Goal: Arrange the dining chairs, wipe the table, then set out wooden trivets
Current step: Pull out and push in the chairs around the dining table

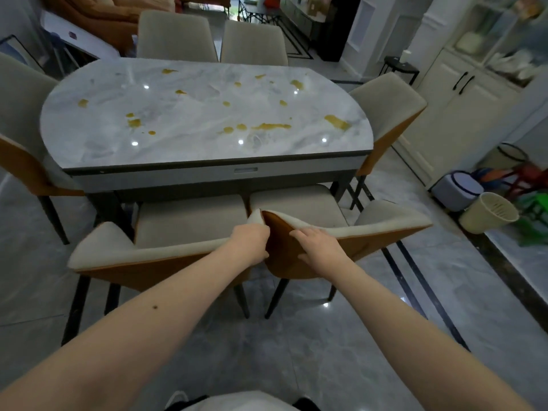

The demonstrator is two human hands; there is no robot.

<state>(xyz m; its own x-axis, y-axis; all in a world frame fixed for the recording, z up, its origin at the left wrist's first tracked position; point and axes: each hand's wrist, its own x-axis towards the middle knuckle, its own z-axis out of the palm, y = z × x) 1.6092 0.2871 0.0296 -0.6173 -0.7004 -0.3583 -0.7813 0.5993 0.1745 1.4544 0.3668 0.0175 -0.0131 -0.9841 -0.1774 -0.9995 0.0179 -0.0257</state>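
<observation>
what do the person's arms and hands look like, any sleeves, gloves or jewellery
Both forearms are bare up to the frame edge, with no sleeves in view. The left hand and right hand wear no gloves, and no rings, watch or bracelets show. A small dark mole-like spot marks the left forearm. Nails are too blurred to judge.

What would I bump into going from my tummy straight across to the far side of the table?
Left hand and right hand on the near chair backs → chair seats → stained table → far chairs.
</observation>
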